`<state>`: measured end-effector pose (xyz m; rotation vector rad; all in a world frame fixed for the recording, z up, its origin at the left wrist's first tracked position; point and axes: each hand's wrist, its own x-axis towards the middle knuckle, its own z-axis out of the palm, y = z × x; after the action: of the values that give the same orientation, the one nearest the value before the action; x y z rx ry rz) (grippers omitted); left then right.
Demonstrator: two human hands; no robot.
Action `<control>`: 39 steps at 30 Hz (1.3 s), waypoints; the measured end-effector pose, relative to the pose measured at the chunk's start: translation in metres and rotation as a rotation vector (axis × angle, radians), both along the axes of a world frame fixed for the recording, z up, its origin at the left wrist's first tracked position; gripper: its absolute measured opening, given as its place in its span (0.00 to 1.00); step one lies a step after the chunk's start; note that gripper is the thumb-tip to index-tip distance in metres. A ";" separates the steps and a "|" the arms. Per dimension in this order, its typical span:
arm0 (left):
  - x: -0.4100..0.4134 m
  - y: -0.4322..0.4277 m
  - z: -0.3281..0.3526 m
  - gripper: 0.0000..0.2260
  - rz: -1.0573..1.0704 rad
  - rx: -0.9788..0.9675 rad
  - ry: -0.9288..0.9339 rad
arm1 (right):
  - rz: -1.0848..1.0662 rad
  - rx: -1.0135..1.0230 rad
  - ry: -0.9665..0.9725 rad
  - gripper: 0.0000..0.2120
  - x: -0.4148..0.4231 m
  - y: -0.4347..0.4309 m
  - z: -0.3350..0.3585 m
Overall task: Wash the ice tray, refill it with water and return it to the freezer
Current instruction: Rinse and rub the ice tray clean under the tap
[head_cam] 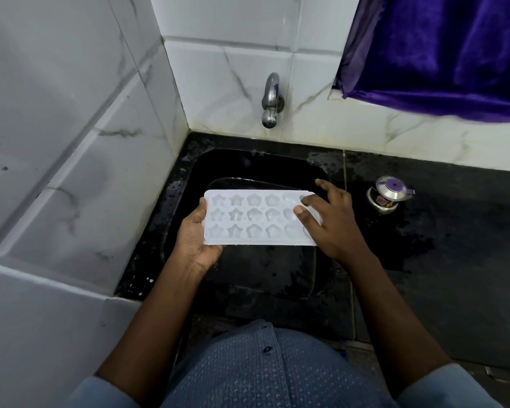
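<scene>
Steel pot (389, 196) on wet black counter (468, 237)

Left hand (198, 234) is held palm-up, cupped under the left end of the ice tray (256, 219). Its thumb is hooked over the tray's left edge and its fingers are hidden beneath.

Right hand (333, 222) is held palm-down over the tray's right end, fingers (324, 187) spread and slightly bent. Thumb and index tips are laid on the top face. The remaining fingers are seen past the far right corner, and contact there cannot be told. Nothing is clasped by this hand.

Left forearm (147, 319) and right forearm (395, 304) are bare and angled inward from the bottom edge. Light blue sleeves (454, 387) are seen ending near the elbows.
</scene>
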<state>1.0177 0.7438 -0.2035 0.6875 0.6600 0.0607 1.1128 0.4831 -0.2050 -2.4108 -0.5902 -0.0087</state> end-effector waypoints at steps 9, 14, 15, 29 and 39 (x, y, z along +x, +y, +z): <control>0.000 0.003 -0.001 0.21 0.006 -0.004 0.015 | -0.002 -0.033 -0.010 0.25 0.002 0.004 -0.003; 0.000 0.005 -0.002 0.21 0.000 -0.009 0.010 | 0.006 -0.052 -0.002 0.23 0.003 0.007 -0.006; -0.001 0.005 -0.001 0.21 0.000 -0.009 0.009 | 0.006 -0.058 -0.007 0.24 0.003 0.007 -0.006; -0.001 0.009 0.004 0.20 0.012 -0.008 -0.002 | 0.021 -0.103 0.018 0.24 0.003 0.013 -0.002; -0.005 0.009 0.003 0.20 0.033 -0.037 -0.002 | 0.088 -0.097 -0.040 0.24 -0.005 0.020 0.013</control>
<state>1.0130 0.7529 -0.2000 0.6412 0.6693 0.0791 1.1078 0.5033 -0.1916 -2.4809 -0.7302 0.0088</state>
